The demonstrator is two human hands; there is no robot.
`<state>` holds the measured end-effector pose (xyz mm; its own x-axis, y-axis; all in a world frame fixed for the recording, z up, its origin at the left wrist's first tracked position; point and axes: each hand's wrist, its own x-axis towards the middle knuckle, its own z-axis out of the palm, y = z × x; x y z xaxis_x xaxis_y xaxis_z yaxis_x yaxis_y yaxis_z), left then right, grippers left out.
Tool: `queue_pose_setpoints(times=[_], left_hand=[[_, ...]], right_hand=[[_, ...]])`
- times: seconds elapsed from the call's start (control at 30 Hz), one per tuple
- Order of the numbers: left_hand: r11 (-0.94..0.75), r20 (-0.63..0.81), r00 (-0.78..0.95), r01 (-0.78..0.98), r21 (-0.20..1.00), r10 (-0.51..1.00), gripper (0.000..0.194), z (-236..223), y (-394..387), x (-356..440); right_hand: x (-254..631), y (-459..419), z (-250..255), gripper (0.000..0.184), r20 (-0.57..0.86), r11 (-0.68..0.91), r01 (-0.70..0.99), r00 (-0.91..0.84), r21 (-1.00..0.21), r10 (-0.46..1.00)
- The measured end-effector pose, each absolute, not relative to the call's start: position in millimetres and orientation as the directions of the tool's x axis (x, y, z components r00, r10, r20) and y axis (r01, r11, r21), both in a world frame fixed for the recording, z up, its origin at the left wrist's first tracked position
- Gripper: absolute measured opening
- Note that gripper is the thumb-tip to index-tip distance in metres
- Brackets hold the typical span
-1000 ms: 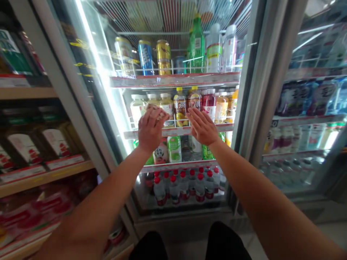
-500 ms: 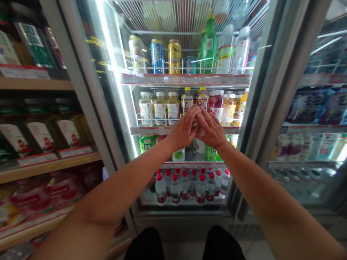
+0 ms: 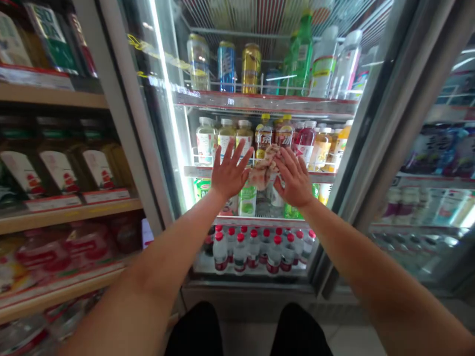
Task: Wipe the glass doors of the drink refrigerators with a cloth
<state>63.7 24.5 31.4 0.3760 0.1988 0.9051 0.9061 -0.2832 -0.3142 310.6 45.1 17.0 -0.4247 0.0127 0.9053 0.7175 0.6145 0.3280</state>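
Note:
In the head view, a crumpled beige cloth with brownish patches lies against the glass of a drinks fridge door. My right hand presses on the cloth's right side, its fingers stretched up and left over it. My left hand is open, fingers spread, and appears flat against the glass just left of the cloth. Its thumb is close to the cloth's edge; whether they touch I cannot tell. Behind the glass, bottles with yellow caps show above the cloth.
Shelves inside the fridge carry cans, a green bottle and red-capped water bottles. Wooden shelves with bottles stand close on the left. Another fridge section is on the right. My knees are near the fridge base.
My hands were together, one over the other, at the glass. Now they are apart: my left hand has moved left and spread its fingers, and the cloth shows between them.

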Motion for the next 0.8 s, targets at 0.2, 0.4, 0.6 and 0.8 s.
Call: queue_pose_setpoints(times=[0.2, 0.4, 0.6, 0.8], left_hand=[[-0.322, 0.907, 0.393, 0.887, -0.331, 0.153, 0.066, 30, 25, 64], [-0.358, 0.904, 0.383, 0.884, -0.299, 0.191, 0.075, 29, 21, 61], [-0.353, 0.903, 0.387, 0.884, -0.306, 0.186, 0.073, 28, 20, 60], [-0.348, 0.905, 0.385, 0.886, -0.308, 0.180, 0.073, 28, 21, 60]], right_hand=[[270, 19, 7, 0.073, 0.956, 0.593, 0.787, -0.277, 0.172, 0.091], [261, 21, 23, 0.053, 0.920, 0.633, 0.713, -0.391, 0.301, 0.003], [274, 17, 57, 0.037, 0.894, 0.641, 0.665, -0.442, 0.384, -0.077], [291, 36, 31, 0.044, 0.798, 0.649, 0.588, -0.600, 0.483, -0.051]])
